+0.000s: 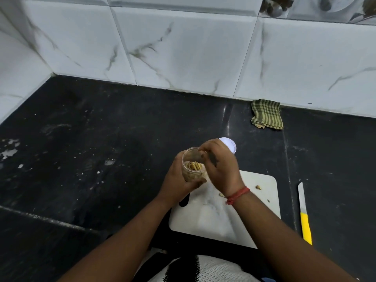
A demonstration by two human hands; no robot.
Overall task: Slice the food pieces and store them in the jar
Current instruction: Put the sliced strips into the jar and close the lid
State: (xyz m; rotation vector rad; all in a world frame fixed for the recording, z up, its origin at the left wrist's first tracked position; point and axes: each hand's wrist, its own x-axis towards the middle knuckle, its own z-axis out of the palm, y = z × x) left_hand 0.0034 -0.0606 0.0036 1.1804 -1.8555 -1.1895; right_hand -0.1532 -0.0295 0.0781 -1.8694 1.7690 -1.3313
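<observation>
My left hand grips a small clear jar, tilted, with several pale food slices inside. My right hand hovers over the jar's mouth with its fingertips bunched at the rim; what they pinch is too small to tell. A white cutting board lies below my hands, with a few small food bits on it. A knife with a yellow handle lies on the counter to the right of the board.
The jar's white lid lies on the black counter just behind my right hand. A green striped cloth sits against the tiled wall at the back right. White specks mark the counter's left side.
</observation>
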